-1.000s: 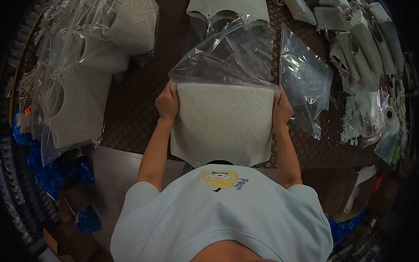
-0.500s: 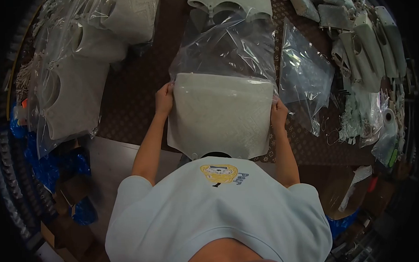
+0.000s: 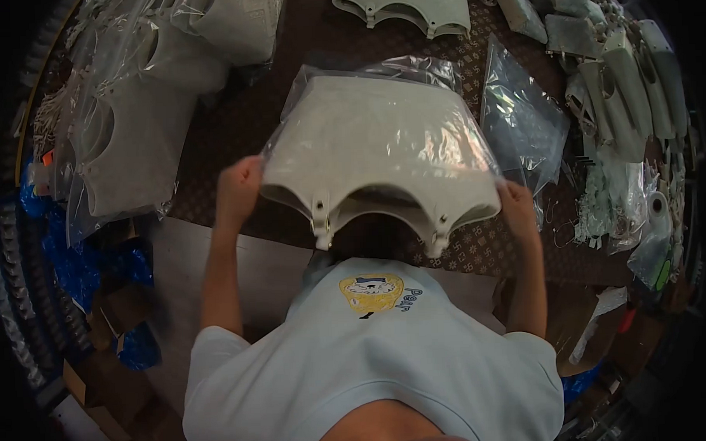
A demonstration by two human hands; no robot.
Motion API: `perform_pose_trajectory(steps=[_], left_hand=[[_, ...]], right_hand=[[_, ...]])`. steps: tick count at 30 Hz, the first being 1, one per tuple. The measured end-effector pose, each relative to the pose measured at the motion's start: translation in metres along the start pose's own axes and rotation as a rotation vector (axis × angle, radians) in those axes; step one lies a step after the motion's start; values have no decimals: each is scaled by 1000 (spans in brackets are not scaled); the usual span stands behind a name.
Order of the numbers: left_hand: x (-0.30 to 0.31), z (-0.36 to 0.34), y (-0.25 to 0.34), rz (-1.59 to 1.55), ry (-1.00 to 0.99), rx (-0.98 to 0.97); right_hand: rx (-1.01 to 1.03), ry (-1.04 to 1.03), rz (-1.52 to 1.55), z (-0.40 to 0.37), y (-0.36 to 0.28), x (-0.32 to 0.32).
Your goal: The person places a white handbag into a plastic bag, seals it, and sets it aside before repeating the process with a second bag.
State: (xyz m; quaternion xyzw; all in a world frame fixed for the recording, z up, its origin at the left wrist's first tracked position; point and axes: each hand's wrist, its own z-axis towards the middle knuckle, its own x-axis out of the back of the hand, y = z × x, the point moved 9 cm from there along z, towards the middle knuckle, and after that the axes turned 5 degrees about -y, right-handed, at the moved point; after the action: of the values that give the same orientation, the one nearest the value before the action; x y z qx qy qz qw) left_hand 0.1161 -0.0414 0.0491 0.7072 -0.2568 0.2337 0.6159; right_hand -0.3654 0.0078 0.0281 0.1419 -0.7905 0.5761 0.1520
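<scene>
Head view, and a pale bag [image 3: 373, 130] is held out level over the brown patterned table [image 3: 245, 127], directly between the two hands and just ahead of the body. Its long axis is set crosswise, from the left hand [image 3: 238, 195] to the right hand [image 3: 518, 207], with the scalloped mouth and its buckled tabs turned toward the shirt [image 3: 373, 336] and the straight edge turned away. Neither hand is clearly nearer: each is placed at a near corner, fingers closed on the clear sleeve [image 3: 429, 66] there; whether the bag's own edge is pinched too cannot be told. The bag is contained in that sleeve, film being seen past the far edge, though under this glare the film's near end is hard to trace. Inside the mouth, only shadow is shown. Off to the left, more pale bags [image 3: 133, 158] are wrapped in clear plastic; to the right, flat clear sleeves [image 3: 520, 113] are laid beside the hand; beyond, another pale bag [image 3: 404, 5] is seen, unwrapped, its scalloped edge facing this way.
</scene>
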Motion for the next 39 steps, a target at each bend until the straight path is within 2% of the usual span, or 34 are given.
perform_pose_trajectory(steps=[1, 2, 4, 5, 7, 9, 11, 13, 15, 17, 18, 20, 21, 22, 23, 24, 25, 26, 29, 31, 33, 35, 37, 39], left_hand=[[28, 7, 36, -31, 20, -81], [55, 5, 70, -134, 51, 11], [104, -8, 124, -343, 120, -72], [119, -10, 141, -345, 128, -80], [143, -10, 166, -284, 170, -144], [147, -1, 163, -286, 162, -150], [141, 5, 151, -287, 142, -134], [124, 12, 132, -236, 47, 8], [127, 7, 134, -225, 26, -1], [127, 1, 130, -223, 1, 2], [131, 0, 127, -195, 22, 4], [131, -5, 125, -174, 43, 14], [144, -19, 169, 149, 245, -367], [140, -46, 209, 482, 441, -744], [139, -50, 220, 483, 442, -744], [119, -52, 233, 537, 243, -809], [100, -56, 239, 586, 48, -866], [98, -53, 237, 588, 59, -860], [95, -35, 224, 630, 40, -791], [103, -19, 196, 845, -75, -513], [115, -7, 184, 832, -116, -467], [120, -5, 187, 821, -155, -427], [134, -17, 199, 939, -81, -371], [136, -21, 198, 901, -124, -353]], right_hand=[[-161, -29, 28, -3, -44, 14], [-76, -4, 9, -1, -82, 37], [73, 48, -79, -11, -154, 73], [135, 74, -147, -19, -183, 84], [135, 75, -201, -14, -200, 93], [142, 87, -253, -5, -211, 98], [54, -108, -263, 3, -198, 77], [48, -71, -344, -1, -194, 73], [29, -27, -413, -5, -194, 74], [24, -30, -754, -14, -207, 74], [23, -23, -758, -22, -216, 70], [538, 266, -766, -65, -280, 60], [541, 266, -769, -68, -286, 57], [678, 152, -911, -75, -295, 37], [814, 33, -1049, -82, -298, 17], [816, 30, -1049, -79, -293, 15], [708, 3, -1019, -65, -278, 15], [605, -23, -987, -52, -265, 17], [545, -91, -1043, -37, -252, 27], [543, -61, -1058, -35, -249, 33], [524, -27, -1068, -36, -250, 38], [661, 6, -1193, -41, -271, 32], [703, 52, -1189, -46, -282, 36], [750, 99, -1185, -43, -284, 40]])
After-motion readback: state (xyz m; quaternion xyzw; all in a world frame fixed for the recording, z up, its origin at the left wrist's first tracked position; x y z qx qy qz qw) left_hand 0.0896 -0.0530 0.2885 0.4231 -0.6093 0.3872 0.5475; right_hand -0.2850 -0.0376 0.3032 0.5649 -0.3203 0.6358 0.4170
